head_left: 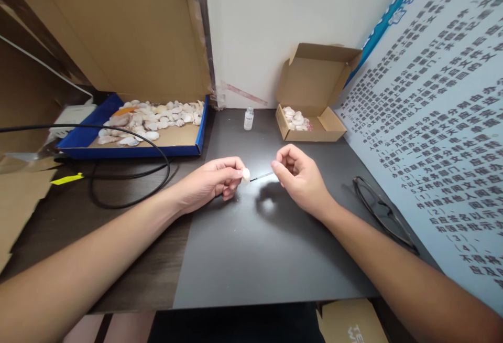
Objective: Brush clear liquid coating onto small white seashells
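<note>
1. Left hand (pixel 222 179): pinching a small white shell (pixel 245 175) between thumb and finger, above the grey mat (pixel 236 264).
2. Right hand (pixel 298 175): grasping a thin stick (pixel 264 176) at the shell's 3 o'clock; its dark tip points to 9 o'clock, near the shell, though I cannot tell whether they touch.
3. From the shell, a bottle (pixel 248 120) stands at 12 o'clock.
4. An open cardboard box (pixel 310 136) of shells sits at 2 o'clock.
5. A blue box (pixel 165 151) of shells sits at 10 o'clock.
</note>
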